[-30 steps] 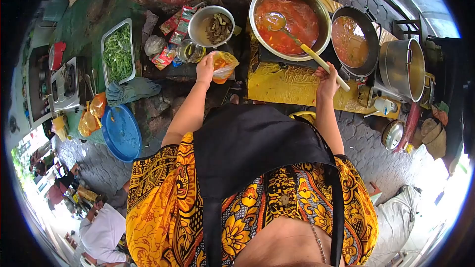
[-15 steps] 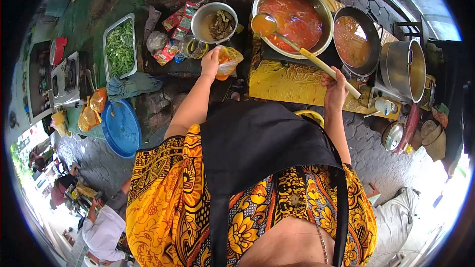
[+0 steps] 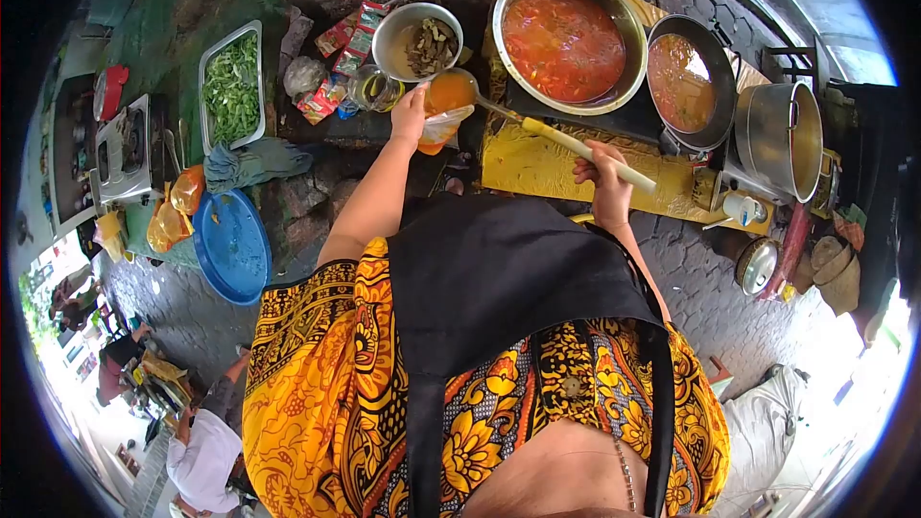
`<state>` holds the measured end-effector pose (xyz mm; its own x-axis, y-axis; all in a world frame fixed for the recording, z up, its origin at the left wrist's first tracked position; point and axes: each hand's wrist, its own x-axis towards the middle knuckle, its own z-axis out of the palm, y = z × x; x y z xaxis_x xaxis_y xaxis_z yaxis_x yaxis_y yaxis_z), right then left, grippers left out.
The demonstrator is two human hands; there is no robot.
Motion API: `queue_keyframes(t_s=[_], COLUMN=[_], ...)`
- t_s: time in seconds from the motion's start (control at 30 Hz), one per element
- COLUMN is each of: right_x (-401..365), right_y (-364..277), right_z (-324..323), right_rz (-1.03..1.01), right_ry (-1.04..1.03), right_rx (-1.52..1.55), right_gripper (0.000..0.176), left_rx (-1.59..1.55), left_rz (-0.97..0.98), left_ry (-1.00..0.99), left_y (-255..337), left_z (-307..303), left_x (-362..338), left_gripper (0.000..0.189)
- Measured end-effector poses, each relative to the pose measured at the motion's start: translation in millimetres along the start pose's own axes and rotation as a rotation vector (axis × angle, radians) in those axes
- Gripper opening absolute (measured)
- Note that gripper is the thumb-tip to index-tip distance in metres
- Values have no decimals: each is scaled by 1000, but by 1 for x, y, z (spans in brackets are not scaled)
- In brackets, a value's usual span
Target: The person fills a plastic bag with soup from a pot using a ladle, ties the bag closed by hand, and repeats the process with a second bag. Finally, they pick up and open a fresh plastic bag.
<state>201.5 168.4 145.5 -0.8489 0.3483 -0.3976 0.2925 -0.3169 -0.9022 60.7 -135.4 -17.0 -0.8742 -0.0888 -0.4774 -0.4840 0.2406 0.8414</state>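
Note:
My right hand is closed round the pale handle of a ladle. The ladle's bowl, full of orange-red soup, sits over the mouth of a clear plastic bag. That bag has orange liquid in it, and my left hand grips it at its left edge. Just beyond my left hand stands a metal bowl with dark pieces in cloudy liquid. To the right of it is a wide metal basin of red soup.
A black pan of soup and a tall pot stand at the right. Sachets and a glass jar lie beside the metal bowl. At the left are a tray of chopped greens and a blue plastic tray.
The ladle has moved left, from over the soup basin to the bag's mouth, and my right hand has gone left with it. My left hand has stayed at the bag.

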Motion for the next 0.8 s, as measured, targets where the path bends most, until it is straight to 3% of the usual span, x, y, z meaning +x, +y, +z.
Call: queue_keyframes(t_s=[0.03, 0.1, 0.13, 0.17, 0.23, 0.3, 0.43, 0.5, 0.6, 0.8], right_x=[-2, -6, -5, -7, -9, -11, -10, 0, 24, 70], right_y=[0, 0, 0, -5, -16, -24, -39, -35, -29, 3], right_z=[7, 16, 15, 18, 27, 31, 20, 11, 0, -3], right_rz=[1, -59, -263, -261, -642, -672, -543, -260, -342, -385], right_ry=[2, -179, -304, -304, -524, -536, -389, -104, 70, 219], right_rx=[-2, -313, -552, -552, -908, -872, -706, -219, -118, -152], right_gripper=[28, 22, 18, 18, 20, 21, 20, 20, 20, 21], left_rx=[-22, -45, -43, -40, -50, -59, -10, 8, -36, 3], left_rz=[43, 87, 26, -36, -58, -81, -90, -47, -52, -56], left_ry=[38, 74, 61, 47, 42, 38, 44, 54, 39, 44], left_y=[-4, -2, 0, 6, 17, 17, 11, 9, 9, 14], left_z=[-1, -4, -7, -10, -16, -22, -30, -32, -33, -37], left_x=[5, 5, 6, 3, -5, -6, -4, -5, -4, -7], left_gripper=[34, 34, 33, 33, 34, 35, 34, 34, 34, 33])
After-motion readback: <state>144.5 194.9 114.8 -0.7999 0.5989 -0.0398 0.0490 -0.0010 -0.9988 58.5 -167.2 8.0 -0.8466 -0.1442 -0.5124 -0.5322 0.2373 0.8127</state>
